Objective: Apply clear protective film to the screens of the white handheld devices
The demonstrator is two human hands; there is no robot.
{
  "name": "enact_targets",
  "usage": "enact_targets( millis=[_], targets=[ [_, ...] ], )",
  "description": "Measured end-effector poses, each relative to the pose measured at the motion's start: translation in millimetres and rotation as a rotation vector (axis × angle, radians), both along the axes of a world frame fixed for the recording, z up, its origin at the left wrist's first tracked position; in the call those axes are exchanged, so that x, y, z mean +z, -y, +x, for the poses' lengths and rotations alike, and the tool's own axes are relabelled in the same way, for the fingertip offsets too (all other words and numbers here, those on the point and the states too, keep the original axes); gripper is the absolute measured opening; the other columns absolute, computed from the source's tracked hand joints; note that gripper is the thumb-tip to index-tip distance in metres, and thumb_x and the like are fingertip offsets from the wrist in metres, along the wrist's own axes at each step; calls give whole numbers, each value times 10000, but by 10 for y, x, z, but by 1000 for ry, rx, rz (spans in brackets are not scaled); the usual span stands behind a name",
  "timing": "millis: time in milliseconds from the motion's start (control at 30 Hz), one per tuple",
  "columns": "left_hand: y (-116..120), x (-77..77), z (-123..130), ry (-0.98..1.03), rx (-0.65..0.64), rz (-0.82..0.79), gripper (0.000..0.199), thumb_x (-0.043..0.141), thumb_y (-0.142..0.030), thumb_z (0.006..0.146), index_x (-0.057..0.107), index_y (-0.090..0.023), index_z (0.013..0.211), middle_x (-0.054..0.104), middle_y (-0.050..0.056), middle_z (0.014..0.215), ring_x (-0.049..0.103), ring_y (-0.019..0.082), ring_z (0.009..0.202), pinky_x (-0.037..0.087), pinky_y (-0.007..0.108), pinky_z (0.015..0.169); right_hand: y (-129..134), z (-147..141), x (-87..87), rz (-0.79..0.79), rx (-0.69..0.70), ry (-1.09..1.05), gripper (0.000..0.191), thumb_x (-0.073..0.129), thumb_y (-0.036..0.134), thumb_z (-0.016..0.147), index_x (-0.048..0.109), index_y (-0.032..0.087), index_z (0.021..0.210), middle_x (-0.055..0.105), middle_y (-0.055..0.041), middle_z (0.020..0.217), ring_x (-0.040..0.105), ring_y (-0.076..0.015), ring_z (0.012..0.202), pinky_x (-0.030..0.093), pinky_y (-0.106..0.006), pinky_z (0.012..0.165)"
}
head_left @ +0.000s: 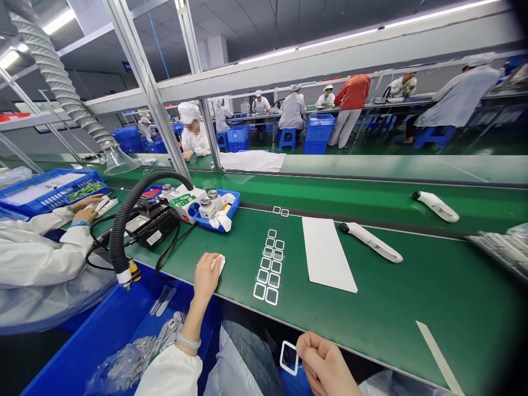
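Observation:
My left hand [206, 278] rests on the green bench near its front edge, fingers closed around a crumpled white wipe [221, 264]. Just off the bench edge, my right hand [324, 360] pinches a small white square frame [282, 360] by its right side; its middle looks see-through. Between my hands, farther in, similar white frames [259, 290] lie in two columns on the bench. A white sheet of paper [328, 253] lies to the right of them.
White handheld devices with black tips [373, 242] lie at right. At left stand a blue tray with bottles [236, 204], a black machine [159, 223] and a black hose [114, 236]. A blue bin [111, 313] sits below. A co-worker's hands [88, 209] work at far left.

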State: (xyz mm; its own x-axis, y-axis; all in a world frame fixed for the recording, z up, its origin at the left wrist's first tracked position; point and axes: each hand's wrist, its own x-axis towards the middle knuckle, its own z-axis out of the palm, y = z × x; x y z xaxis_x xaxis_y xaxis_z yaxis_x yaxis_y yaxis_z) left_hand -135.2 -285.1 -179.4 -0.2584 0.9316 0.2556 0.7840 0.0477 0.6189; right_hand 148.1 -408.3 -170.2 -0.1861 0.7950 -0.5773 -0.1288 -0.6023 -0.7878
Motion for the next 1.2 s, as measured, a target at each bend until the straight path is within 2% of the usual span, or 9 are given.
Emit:
enact_targets(
  millis=[133,233,367,500,600,733,933,1067,1200],
  targets=[
    [27,76,36,103,16,18,320,450,-440,864,640,-186,912,623,38,933,561,140,888,390,254,844,-37,56,-188,-41,65,-66,377,578,493,575,364,190,644,228,119,367,148,8,269,81,-146,351],
    [140,137,152,217,49,38,350,465,-480,852,628,-174,899,633,32,914,572,124,874,413,220,831,-69,92,-218,-39,48,-67,408,589,523,564,366,191,643,225,121,357,131,10,261,68,-149,354],
    [483,219,492,388,69,-28,424,487,-548,823,621,-156,912,631,15,809,565,98,740,434,170,684,-94,108,0,-34,20,-55,331,561,460,634,379,186,674,238,120,359,132,13,296,62,-149,384],
    [873,268,827,689,69,-261,444,582,-567,756,624,-141,877,602,5,760,521,76,701,412,138,642,-100,98,212,-35,-50,-46,229,493,375,684,371,181,689,236,122,373,107,19,335,36,-161,428],
    [1062,223,957,823,46,-365,467,608,-573,733,624,-128,872,597,19,757,510,83,699,419,149,643,-106,93,251,-50,-60,-45,253,499,392,692,358,182,679,218,125,373,86,21,353,19,-172,445],
    [1184,67,1081,1000,21,-473,477,646,-575,702,605,-121,841,579,13,717,490,66,658,403,145,614,-116,95,239,-55,-63,-15,231,471,382,674,357,181,685,222,126,371,89,23,351,17,-174,461],
    [1263,-136,1365,1235,6,-573,538,718,-613,597,545,-136,775,468,-48,534,355,4,444,257,129,445,-117,97,220,-51,-77,23,223,453,381,661,382,173,701,237,123,373,92,26,352,28,-164,461],
    [1272,-182,1548,1451,-111,-694,562,730,-628,574,474,-169,774,351,-96,404,248,-2,324,149,142,373,-112,95,212,-58,-84,-2,230,476,378,680,373,173,700,237,122,378,89,27,351,36,-159,455],
    [1250,-185,1678,1623,-201,-729,540,754,-576,590,433,-181,771,381,-93,398,267,3,288,126,139,349,-107,112,141,-69,-58,-44,292,526,426,701,385,171,713,251,120,392,107,26,340,48,-148,437]
  ],
)
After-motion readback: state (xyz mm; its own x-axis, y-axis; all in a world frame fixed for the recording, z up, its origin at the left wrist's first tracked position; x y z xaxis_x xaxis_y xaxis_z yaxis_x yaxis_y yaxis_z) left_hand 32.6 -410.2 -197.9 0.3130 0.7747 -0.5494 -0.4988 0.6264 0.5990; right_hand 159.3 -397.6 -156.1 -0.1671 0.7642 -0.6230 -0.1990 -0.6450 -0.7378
